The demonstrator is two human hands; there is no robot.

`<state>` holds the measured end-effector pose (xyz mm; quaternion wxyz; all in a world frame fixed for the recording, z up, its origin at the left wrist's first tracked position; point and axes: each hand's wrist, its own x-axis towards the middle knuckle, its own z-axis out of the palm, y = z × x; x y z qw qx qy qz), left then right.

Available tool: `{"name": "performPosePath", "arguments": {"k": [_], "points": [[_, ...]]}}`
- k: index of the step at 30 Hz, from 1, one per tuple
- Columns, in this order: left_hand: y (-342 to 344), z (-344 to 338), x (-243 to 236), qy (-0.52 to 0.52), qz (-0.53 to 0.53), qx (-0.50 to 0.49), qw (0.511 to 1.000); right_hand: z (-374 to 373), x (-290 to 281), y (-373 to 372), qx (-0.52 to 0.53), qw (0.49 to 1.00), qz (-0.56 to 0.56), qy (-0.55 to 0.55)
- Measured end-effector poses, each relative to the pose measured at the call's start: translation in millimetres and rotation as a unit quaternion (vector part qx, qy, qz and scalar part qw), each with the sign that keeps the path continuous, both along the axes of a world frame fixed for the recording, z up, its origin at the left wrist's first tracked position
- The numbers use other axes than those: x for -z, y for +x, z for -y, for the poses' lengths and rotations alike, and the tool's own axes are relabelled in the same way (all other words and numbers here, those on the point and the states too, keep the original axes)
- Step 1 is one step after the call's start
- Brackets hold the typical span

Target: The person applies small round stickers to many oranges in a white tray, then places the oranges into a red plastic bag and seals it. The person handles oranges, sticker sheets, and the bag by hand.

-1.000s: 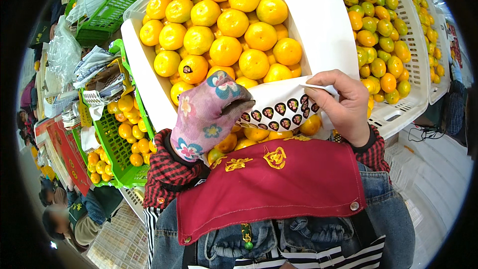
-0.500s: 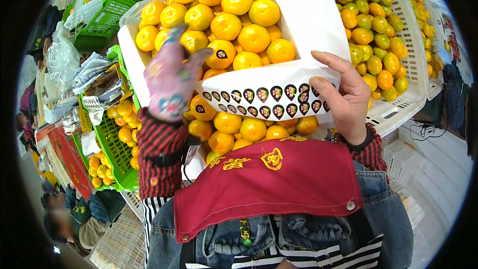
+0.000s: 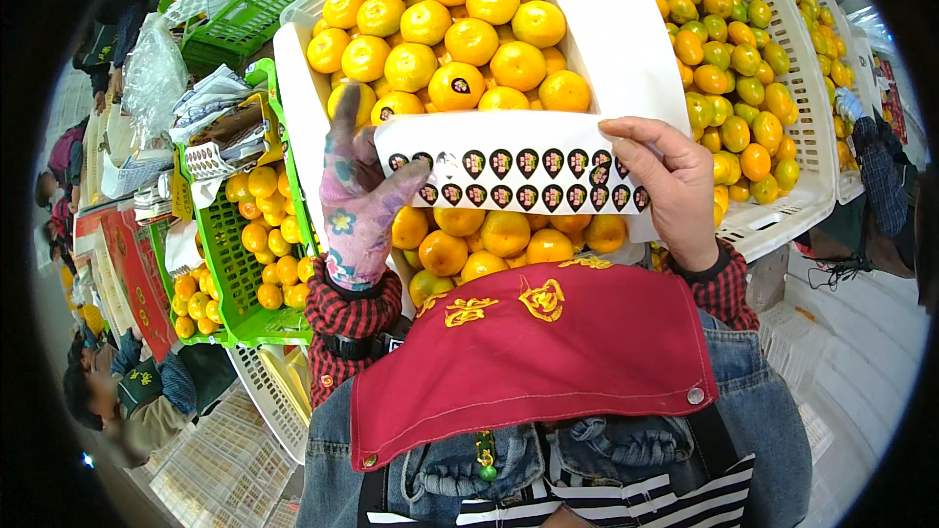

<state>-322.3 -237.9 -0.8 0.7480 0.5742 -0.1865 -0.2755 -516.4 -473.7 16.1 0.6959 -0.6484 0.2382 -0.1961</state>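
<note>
My right hand (image 3: 670,186) is bare and pinches the right end of a white sticker sheet (image 3: 509,134) between thumb and fingers. Two rows of black drop-shaped stickers run along the sheet, with a pale bare spot near the left end of the upper row. My left hand (image 3: 360,210) wears a pink floral glove with grey fingertips. Its thumb lies over the sheet's left end, and its index finger stretches away, apart from the thumb. Behind and below the sheet, orange mandarins (image 3: 471,41) fill a white-lined box. One mandarin (image 3: 456,78) bears a black sticker; another (image 3: 394,103) shows one beside the sheet's upper edge.
A white crate (image 3: 817,152) of greenish-orange fruit stands at the right. Green crates (image 3: 240,298) with mandarins and papers stand at the left, near a clear plastic bag (image 3: 152,73). Another person (image 3: 161,396) is at the lower left.
My left hand has drawn back from the mandarins to the sheet's left end. The sheet now lies flatter and straighter, with my right hand still gripping it.
</note>
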Motion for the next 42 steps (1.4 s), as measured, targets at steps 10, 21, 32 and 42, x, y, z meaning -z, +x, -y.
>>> {"name": "performPosePath", "arguments": {"k": [10, 21, 32, 42], "points": [[7.0, 2.2, -4.3, 0.102, 0.017, 0.018, 0.994, -6.6, 4.4, 3.6, -0.007, 1.000, -0.015, -0.012], [24.2, -10.7, 3.9, 0.208, 0.020, 0.047, 0.977, 10.0, 3.8, 3.5, -0.043, 0.996, -0.061, -0.058], [49.8, -3.6, -39.4, 0.272, 0.415, 0.192, 0.847, 8.3, 2.6, 7.9, -0.032, 0.990, -0.047, -0.128], [125.7, -7.9, 0.8, 0.485, 0.259, 0.008, 0.835, 9.6, 7.4, 16.2, -0.006, 0.991, -0.082, -0.104]]}}
